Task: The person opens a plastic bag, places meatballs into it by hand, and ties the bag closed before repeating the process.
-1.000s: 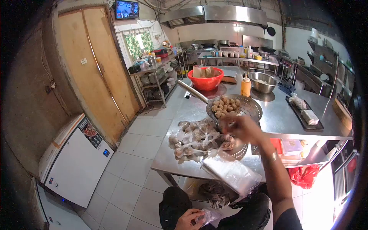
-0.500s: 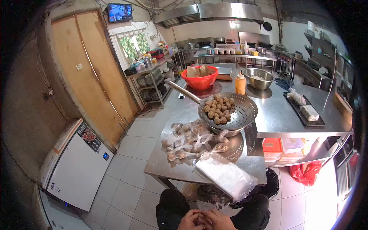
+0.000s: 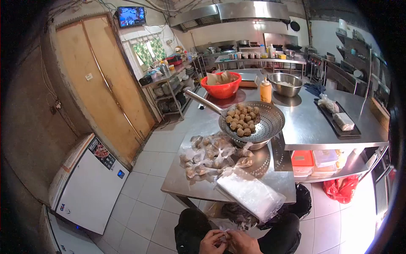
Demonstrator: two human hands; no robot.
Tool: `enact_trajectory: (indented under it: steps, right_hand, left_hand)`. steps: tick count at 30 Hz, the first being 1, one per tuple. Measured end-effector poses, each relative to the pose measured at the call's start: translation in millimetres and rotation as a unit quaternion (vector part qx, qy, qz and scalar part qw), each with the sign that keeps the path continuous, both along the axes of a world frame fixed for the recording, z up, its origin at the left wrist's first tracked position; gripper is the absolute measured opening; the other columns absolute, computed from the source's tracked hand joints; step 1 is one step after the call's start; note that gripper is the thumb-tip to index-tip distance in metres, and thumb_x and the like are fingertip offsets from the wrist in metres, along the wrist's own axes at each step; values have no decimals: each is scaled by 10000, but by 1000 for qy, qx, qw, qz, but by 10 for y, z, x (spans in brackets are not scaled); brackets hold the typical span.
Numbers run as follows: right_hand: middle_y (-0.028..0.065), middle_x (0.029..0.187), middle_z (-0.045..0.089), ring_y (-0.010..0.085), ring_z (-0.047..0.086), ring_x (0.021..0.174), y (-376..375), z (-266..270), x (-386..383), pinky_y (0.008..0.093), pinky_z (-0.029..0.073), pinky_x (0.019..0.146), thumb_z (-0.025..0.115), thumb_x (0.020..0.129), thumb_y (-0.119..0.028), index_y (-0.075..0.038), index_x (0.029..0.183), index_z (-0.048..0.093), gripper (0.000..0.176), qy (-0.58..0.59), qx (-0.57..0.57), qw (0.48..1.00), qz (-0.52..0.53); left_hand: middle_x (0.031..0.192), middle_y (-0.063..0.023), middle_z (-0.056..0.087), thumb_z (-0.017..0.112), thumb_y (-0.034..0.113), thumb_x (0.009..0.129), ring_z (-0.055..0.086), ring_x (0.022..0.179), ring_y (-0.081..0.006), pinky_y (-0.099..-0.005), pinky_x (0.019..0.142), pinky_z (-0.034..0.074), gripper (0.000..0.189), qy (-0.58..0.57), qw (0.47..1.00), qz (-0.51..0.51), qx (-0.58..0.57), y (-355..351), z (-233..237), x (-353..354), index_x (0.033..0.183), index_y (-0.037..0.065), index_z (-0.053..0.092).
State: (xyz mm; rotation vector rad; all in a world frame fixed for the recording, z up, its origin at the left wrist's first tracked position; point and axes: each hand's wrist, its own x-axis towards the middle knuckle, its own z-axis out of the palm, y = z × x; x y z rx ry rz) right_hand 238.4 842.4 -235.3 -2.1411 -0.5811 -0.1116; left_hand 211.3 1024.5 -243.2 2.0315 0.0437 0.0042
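At the bottom of the head view, my left hand point(image 3: 212, 242) and my right hand point(image 3: 242, 243) meet above my lap, fingers pinched. Between them is a bit of clear plastic bag point(image 3: 224, 234), mostly hidden by the fingers. On the steel table in front lie several tied plastic bags point(image 3: 211, 153) with brown contents. A stack of flat clear bags point(image 3: 249, 192) overhangs the near table edge, just above my hands. Behind it, a perforated strainer point(image 3: 270, 120) with a long handle rests on a metal bowl and holds several brown balls point(image 3: 242, 120).
Farther back stand a red basin point(image 3: 220, 89), a sauce bottle point(image 3: 265, 92) and a steel bowl point(image 3: 286, 85). A black tray point(image 3: 344, 127) with wrapped packs lies to the right. A white freezer point(image 3: 91, 186) stands left; a red bag point(image 3: 341, 189) sits on the floor.
My hands were cupped close together; now they are slightly apart with the fingertips pinched and raised. The view has shifted slightly. Things on the table have stayed put.
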Motion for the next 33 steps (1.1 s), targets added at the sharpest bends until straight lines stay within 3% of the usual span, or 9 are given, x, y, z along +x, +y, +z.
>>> enact_trajectory:
  steps: [3, 5, 6, 14, 16, 18, 23, 28, 33]
  right_hand:
    - [75, 1046, 709, 315, 715, 897, 65, 68, -71, 427, 593, 772, 762, 877, -217, -127, 1229, 623, 389, 6, -63, 998, -14]
    - [202, 1060, 694, 407, 669, 948, 97, 155, -120, 492, 526, 795, 621, 955, -177, -97, 1225, 656, 284, -12, -57, 998, -35]
    - [202, 1060, 694, 407, 669, 948, 81, 215, -123, 492, 526, 795, 621, 955, -177, -97, 1225, 656, 284, -11, -58, 998, -35]
    - [189, 949, 645, 413, 641, 819, 83, 405, -125, 507, 521, 717, 594, 924, -152, -53, 1030, 591, 145, 13, -97, 995, -2]
    - [199, 970, 649, 424, 642, 860, 76, 457, -128, 517, 520, 749, 589, 922, -139, -49, 1057, 597, 162, 39, -106, 994, 5]
    - [209, 992, 653, 435, 643, 900, 71, 484, -143, 528, 520, 780, 584, 920, -125, -45, 1083, 603, 183, 66, -115, 991, 14]
    - [239, 1173, 667, 440, 624, 1121, -7, 498, -165, 522, 524, 911, 558, 910, -83, -41, 1195, 636, 299, 103, -94, 988, 73]
    - [229, 1218, 667, 417, 633, 1141, -17, 606, -195, 494, 519, 945, 537, 921, -92, -30, 1211, 647, 316, 102, -93, 986, 96]
    - [227, 1200, 685, 412, 668, 1073, -34, 577, -187, 476, 533, 923, 533, 931, -127, -23, 1249, 641, 352, 130, -159, 971, 118]
  left_hand:
    - [1258, -148, 612, 750, 21, 868, 695, 1075, -209, -319, 902, 600, 354, -4, 999, 30, -21, -54, -27, -36, 1214, -38, 708]
    - [1257, -145, 614, 740, 1, 874, 689, 1083, -208, -313, 909, 595, 342, -3, 996, 43, -73, -62, -181, -54, 1211, -47, 705]
    - [1256, -141, 616, 729, -18, 881, 684, 1092, -208, -308, 917, 589, 331, -1, 991, 55, -124, -58, -253, -64, 1208, -57, 702]
    - [1265, -136, 615, 755, 10, 888, 677, 1099, -212, -304, 914, 581, 333, 40, 994, 15, -97, -33, -104, -48, 1206, -71, 700]
    - [1264, -139, 615, 757, 19, 888, 679, 1099, -213, -305, 912, 582, 337, 42, 992, 1, -117, -19, -41, -37, 1209, -67, 702]
    - [1253, -134, 622, 741, 30, 895, 680, 1092, -209, -302, 908, 581, 335, 72, 996, -17, -50, -34, 149, -12, 1219, -50, 708]
    - [1235, -121, 632, 710, 26, 907, 679, 1031, -183, -294, 852, 583, 332, 72, 995, -34, -63, 62, 33, -11, 1235, -20, 715]
    - [1225, -107, 639, 676, 11, 925, 684, 912, -146, -266, 775, 576, 335, 13, 997, -70, -23, 30, 16, -20, 1258, 8, 717]
    - [1204, -93, 674, 648, -16, 946, 692, 902, -144, -275, 812, 575, 365, 87, 989, -45, -114, 26, 94, -21, 1308, 20, 689]
